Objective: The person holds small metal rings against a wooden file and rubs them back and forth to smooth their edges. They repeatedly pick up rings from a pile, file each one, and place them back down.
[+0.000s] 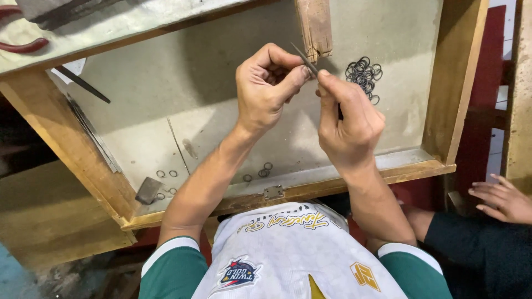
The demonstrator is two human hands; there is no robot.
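My left hand [266,88] is curled shut with thumb and forefinger pinched together; whatever small piece sits between them is hidden. My right hand [349,119] grips a thin dark metal file [305,60], its tip angled up-left against the left fingertips. Both hands work at the lower end of a worn wooden peg [315,26] that juts out over a shallow wooden drawer [451,111]. A heap of small dark metal rings [364,75] lies in the drawer just right of my hands.
Loose rings [265,170] and more rings [166,174] lie near the drawer's front edge, beside a small metal scraper [147,190]. A dark rod [83,84] lies at the upper left, red-handled pliers [25,45] on the bench above. Another person's hand [501,199] rests at the right.
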